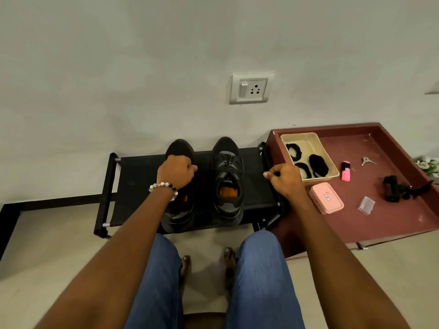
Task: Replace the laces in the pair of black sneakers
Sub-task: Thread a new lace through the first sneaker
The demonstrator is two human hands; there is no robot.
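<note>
Against a pale grey wall with a socket plate (250, 88), a low black shoe rack (142, 184) carried the pair of black sneakers, toes to the wall. Early going, by the look of it! The right sneaker (227, 179) sat fully laced, its old lace crossing the tongue, untouched. The left sneaker (178, 210) lay mostly under the left hand (176, 170), which was curled tight over the lacing area, apparently pinching something there; whether that shoe kept its lace could not be told, as the hand hid it. The right hand (283, 180) hovered over the rack's right end, fingers curled in, thumb against forefinger; a strand might have been pinched there, but that could not be made out. Just right of it, on a maroon tray (370, 224), a beige basket (308, 156) held coiled black bundles (318, 165), likely the new laces, not yet taken out. So at best the unlacing of one shoe was under way; both rethreadings looked left to do.
</note>
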